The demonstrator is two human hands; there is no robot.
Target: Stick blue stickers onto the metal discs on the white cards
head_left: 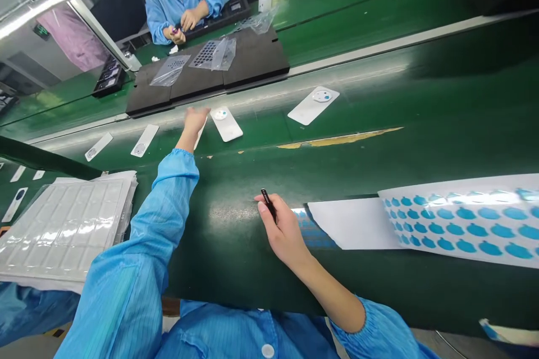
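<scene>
My left hand point(196, 122) reaches out over the far side of the green bench. Its fingers are blurred, and a slim white panel point(201, 133) shows partly behind it; I cannot tell whether the hand grips it. Just right of that hand lies another white panel point(229, 126) with a round disc at its upper end. My right hand point(283, 230) rests closer to me, closed around a slim black pen-like tool point(268, 205) that points up. Beside its wrist is a sheet with blue pieces point(315, 230), partly covered by white backing paper point(357, 224).
More white panels point(314, 106) lie along the green belt point(442, 84). Clear plastic trays point(63, 224) are stacked at left, below a green bar point(46, 157). A sheet of blue stickers point(467, 221) curls at right. Across, a co-worker's hands point(185, 25) work behind black foam blocks point(252, 61).
</scene>
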